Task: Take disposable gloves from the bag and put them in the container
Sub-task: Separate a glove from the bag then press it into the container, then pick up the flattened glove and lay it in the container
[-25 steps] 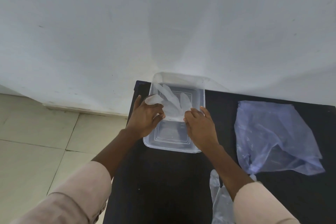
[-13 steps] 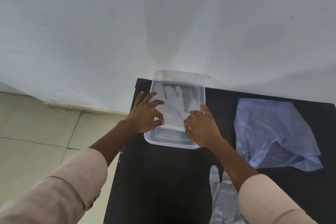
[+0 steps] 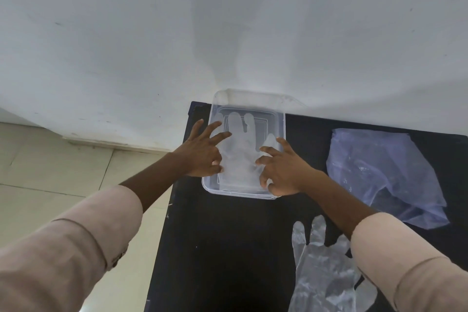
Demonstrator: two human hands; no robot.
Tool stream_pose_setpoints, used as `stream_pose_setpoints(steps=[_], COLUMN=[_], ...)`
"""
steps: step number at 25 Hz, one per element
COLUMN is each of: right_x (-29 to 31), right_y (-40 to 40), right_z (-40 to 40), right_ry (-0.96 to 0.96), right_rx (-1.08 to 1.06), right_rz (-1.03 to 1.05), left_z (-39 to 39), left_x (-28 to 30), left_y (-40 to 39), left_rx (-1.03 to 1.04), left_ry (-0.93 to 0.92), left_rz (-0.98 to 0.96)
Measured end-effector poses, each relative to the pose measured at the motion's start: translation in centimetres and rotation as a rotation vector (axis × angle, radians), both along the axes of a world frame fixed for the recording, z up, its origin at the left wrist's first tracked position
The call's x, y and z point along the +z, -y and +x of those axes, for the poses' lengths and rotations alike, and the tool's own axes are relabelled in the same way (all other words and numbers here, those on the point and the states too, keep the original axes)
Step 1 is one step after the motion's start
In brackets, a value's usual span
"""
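A clear rectangular plastic container (image 3: 282, 119) stands at the far left of the black table, against the wall. A translucent disposable glove (image 3: 240, 144) lies flat inside it, fingers pointing to the wall. My left hand (image 3: 202, 153) rests over the container's left side, fingers spread and touching the glove. My right hand (image 3: 281, 171) is at the container's near right corner, fingers spread and curled at the glove's edge. A second clear glove (image 3: 321, 266) lies on the table near me, partly under my right sleeve. The crumpled bluish plastic bag (image 3: 385, 175) lies to the right.
The black table (image 3: 217, 248) ends at its left edge just beside the container, with tiled floor (image 3: 50, 172) below. A white wall (image 3: 228, 33) rises right behind the container.
The glove was bunched up between my fingers and now lies spread flat in the container. Both hands have opened, with fingers splayed over it.
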State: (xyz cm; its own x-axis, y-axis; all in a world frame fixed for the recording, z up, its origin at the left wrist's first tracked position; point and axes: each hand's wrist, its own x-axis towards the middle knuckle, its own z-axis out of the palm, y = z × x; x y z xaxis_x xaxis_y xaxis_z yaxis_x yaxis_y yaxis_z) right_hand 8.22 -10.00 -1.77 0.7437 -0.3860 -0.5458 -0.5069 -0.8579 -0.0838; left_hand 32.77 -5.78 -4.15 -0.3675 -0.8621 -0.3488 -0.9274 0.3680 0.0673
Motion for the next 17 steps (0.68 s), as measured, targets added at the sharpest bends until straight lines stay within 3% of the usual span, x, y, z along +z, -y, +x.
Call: stream_pose_setpoints(steps=[4, 9, 13, 17], right_x=[-0.5, 2.9, 6.3, 8.1], right_y=[-0.5, -0.6, -0.5, -2.6], right_z=[-0.3, -0.2, 0.1, -0.5], right_ry=[0.21, 0.768, 1.009, 1.1], right_rx=[-0.136, -0.563, -1.037, -1.298], right_rz=[-0.013, -0.01, 0.263, 0.545], left_z=[-0.3, -0.4, -1.0, -4.9], left_x=[0.1, 4.8, 9.2, 11.1], left_y=[-0.1, 0.8, 0.7, -1.1], left_rx=[0.099, 0.611, 0.786, 0.729], left_ry=[-0.174, -0.958, -1.255, -1.268], left_rz=[-0.034, -0.272, -0.048, 0.184])
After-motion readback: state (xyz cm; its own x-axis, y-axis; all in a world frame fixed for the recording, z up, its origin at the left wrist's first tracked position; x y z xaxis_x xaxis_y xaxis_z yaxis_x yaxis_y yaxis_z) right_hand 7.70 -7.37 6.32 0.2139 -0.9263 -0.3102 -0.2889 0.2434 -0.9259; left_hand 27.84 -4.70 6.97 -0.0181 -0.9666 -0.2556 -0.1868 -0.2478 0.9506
